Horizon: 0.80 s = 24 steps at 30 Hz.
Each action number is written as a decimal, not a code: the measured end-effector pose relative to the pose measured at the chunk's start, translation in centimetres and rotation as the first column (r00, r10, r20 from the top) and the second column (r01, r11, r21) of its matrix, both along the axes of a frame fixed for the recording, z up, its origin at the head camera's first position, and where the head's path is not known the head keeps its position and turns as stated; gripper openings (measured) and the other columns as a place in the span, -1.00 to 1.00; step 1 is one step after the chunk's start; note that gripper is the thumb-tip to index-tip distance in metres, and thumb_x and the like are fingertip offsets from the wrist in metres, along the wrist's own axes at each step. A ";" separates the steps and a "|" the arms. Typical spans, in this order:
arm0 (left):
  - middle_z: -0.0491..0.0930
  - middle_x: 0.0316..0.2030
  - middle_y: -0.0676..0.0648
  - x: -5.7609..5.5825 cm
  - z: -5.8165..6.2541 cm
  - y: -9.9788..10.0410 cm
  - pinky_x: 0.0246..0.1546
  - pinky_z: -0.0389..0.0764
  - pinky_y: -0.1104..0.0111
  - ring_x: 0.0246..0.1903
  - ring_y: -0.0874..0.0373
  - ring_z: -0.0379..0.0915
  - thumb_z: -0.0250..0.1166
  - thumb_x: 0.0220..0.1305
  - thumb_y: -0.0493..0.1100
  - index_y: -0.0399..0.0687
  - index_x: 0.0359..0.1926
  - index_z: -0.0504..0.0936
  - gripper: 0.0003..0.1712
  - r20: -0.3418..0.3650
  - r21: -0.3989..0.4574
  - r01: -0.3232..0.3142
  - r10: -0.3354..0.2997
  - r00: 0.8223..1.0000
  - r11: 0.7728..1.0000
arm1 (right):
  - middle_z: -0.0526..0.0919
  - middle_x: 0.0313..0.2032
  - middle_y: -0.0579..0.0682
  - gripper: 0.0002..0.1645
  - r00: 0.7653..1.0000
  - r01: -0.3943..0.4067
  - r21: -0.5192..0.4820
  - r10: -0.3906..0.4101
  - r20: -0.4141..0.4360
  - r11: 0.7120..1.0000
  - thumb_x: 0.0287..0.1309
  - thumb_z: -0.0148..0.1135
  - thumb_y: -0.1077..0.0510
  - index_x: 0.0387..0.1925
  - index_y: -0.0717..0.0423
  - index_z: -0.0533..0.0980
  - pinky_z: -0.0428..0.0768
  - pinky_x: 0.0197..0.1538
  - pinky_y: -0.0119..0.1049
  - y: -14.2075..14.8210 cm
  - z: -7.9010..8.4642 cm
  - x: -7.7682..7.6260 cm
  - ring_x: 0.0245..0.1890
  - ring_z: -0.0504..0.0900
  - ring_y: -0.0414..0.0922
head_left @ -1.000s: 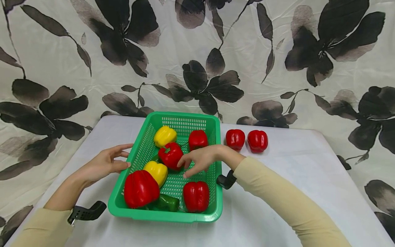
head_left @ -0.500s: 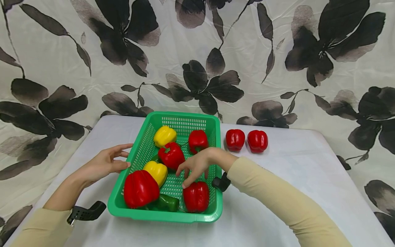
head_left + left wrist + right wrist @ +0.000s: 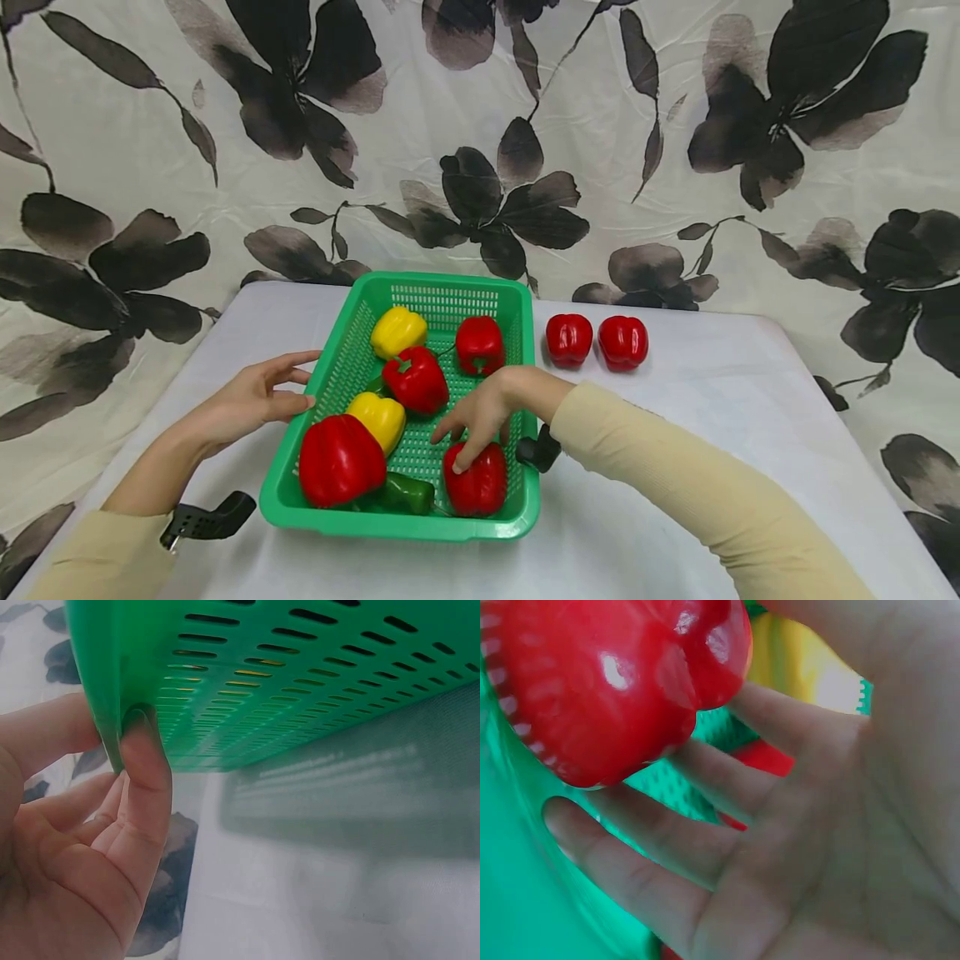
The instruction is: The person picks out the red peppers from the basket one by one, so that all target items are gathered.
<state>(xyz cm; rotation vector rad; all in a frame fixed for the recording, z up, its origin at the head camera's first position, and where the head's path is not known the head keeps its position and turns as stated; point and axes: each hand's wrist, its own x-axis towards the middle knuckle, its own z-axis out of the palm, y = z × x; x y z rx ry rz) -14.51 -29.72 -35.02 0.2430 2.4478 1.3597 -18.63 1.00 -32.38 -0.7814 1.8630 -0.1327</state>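
Note:
My left hand [image 3: 251,400] pinches the left rim of a green plastic basket [image 3: 120,675] between thumb and fingers. Inside the basket's near right corner is a red bell pepper [image 3: 480,487]. Over it reaches my right hand [image 3: 483,417], thumb on the upper left of the pepper. In the right wrist view the fingers [image 3: 630,881] extend fairly straight and spread along the far side of this pepper, some tips hidden behind it. A larger red pepper [image 3: 341,462], a green pepper [image 3: 405,492] and a yellow pepper [image 3: 378,419] lie to its left.
Farther back in the basket are another yellow pepper [image 3: 399,332] and two red peppers, one central [image 3: 416,379] and one at right [image 3: 480,343]. Two more red peppers, left [image 3: 568,339] and right [image 3: 622,342], sit on the white table [image 3: 675,433] outside. A floral cloth [image 3: 480,125] hangs behind.
My right hand has come down and toward me, from the middle of the basket onto the near right red pepper. The left hand stays at the rim.

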 end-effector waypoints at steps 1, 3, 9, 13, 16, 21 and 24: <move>0.35 0.08 -0.35 0.0 0.0 0.0 -0.16 0.61 0.12 -0.11 -0.04 0.50 0.25 0.18 -0.10 -0.16 0.38 0.06 -0.18 -0.005 0.000 0.000 0.000 1.000 1.000 | 0.33 0.23 -0.09 -0.26 1.000 -0.008 -0.002 0.008 0.001 1.000 0.13 0.19 -0.08 0.33 -0.20 0.19 0.61 -0.08 -0.25 0.0 0.0 0.0 0.12 0.34 -0.16; 0.35 0.08 -0.35 0.1 0.0 0.0 -0.16 0.61 0.12 -0.11 -0.05 0.50 0.25 0.18 -0.11 -0.15 0.38 0.07 -0.18 -0.007 -0.001 -0.006 0.006 1.000 1.000 | 0.33 0.23 -0.10 -0.26 0.999 -0.031 -0.001 0.031 -0.005 1.000 0.13 0.18 -0.08 0.34 -0.21 0.18 0.60 -0.05 -0.27 0.0 0.0 0.1 0.11 0.34 -0.17; 0.34 0.10 -0.35 0.0 0.0 -0.1 -0.16 0.61 0.12 -0.11 -0.06 0.49 0.26 0.18 -0.10 -0.15 0.38 0.07 -0.17 -0.004 0.002 -0.001 0.001 1.000 1.000 | 0.30 0.26 -0.16 -0.19 0.984 -0.150 0.030 0.152 -0.097 0.988 0.09 0.19 -0.15 0.36 -0.25 0.13 0.48 0.11 -0.28 -0.1 -0.1 0.3 0.20 0.25 -0.16; 0.34 0.10 -0.35 0.0 -0.1 -0.1 -0.17 0.62 0.14 -0.10 -0.06 0.49 0.26 0.17 -0.09 -0.13 0.38 0.07 -0.17 0.000 0.001 -0.003 0.003 1.000 1.000 | 0.27 0.27 -0.19 -0.18 0.968 -0.207 0.060 0.213 -0.132 0.977 0.08 0.18 -0.19 0.36 -0.27 0.12 0.40 0.18 -0.24 -0.1 -0.1 0.3 0.23 0.20 -0.16; 0.35 0.09 -0.34 0.0 -0.1 -0.1 -0.17 0.62 0.14 -0.10 -0.06 0.49 0.26 0.17 -0.09 -0.13 0.38 0.07 -0.17 -0.002 -0.004 -0.006 0.006 1.000 1.000 | 0.28 0.26 -0.19 -0.18 0.963 -0.224 0.069 0.232 -0.135 0.972 0.07 0.17 -0.21 0.36 -0.27 0.14 0.41 0.18 -0.24 -0.1 0.0 0.4 0.21 0.20 -0.17; 0.34 0.10 -0.35 0.0 0.0 -0.1 -0.17 0.62 0.12 -0.11 -0.05 0.50 0.26 0.17 -0.10 -0.14 0.38 0.07 -0.17 0.000 -0.009 -0.012 0.012 1.000 1.000 | 0.32 0.23 -0.19 -0.20 0.966 -0.216 0.073 0.224 -0.131 0.974 0.06 0.19 -0.22 0.33 -0.28 0.17 0.42 0.16 -0.26 -0.2 0.1 0.5 0.17 0.22 -0.18; 0.34 0.10 -0.36 0.1 0.1 -0.1 -0.17 0.62 0.12 -0.11 -0.03 0.50 0.25 0.18 -0.11 -0.15 0.38 0.05 -0.17 -0.003 -0.008 -0.008 0.008 1.000 1.000 | 0.36 0.16 -0.18 -0.25 0.972 -0.195 0.068 0.202 -0.121 0.978 0.05 0.21 -0.21 0.28 -0.27 0.24 0.45 0.10 -0.30 -0.2 0.2 0.5 0.11 0.26 -0.19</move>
